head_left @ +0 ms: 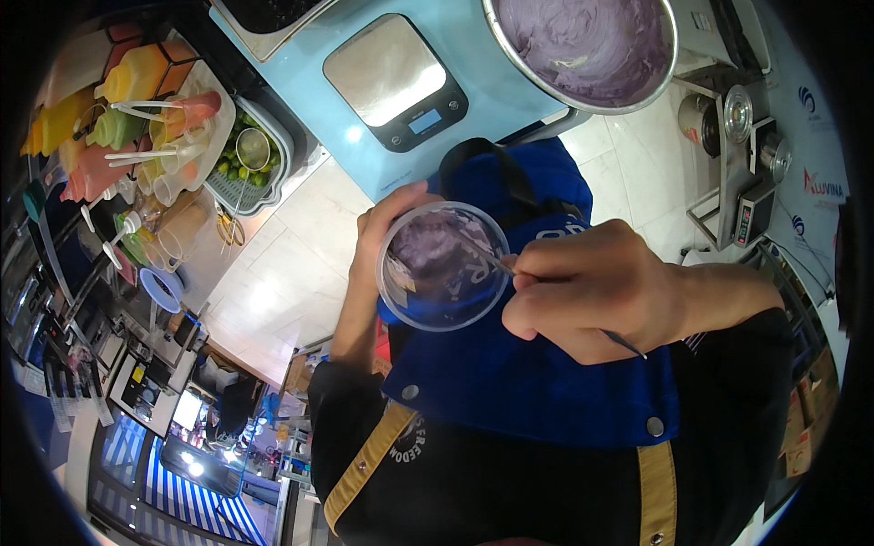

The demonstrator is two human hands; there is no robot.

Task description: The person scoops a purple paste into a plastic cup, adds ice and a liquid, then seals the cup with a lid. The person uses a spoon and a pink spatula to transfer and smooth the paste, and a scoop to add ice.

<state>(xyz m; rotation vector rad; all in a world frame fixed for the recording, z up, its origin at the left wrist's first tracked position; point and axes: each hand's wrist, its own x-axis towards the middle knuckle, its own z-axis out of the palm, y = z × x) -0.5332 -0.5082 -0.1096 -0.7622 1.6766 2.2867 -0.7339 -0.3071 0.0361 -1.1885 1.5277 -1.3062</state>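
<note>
Left hand point(393, 217) curls round clear cup's point(444, 320) upper-left side, so nearest; right hand point(592, 293), just right of cup, pinches thin utensil point(628, 346), long axis slanting from cup's inside to lower right. Purple mash point(439, 244) inside cup.

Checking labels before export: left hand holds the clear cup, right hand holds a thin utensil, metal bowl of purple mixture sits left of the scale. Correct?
One error: the metal bowl of purple mixture sits right of the scale, per the head view. Left hand holds the clear cup, right hand a thin utensil.
</note>
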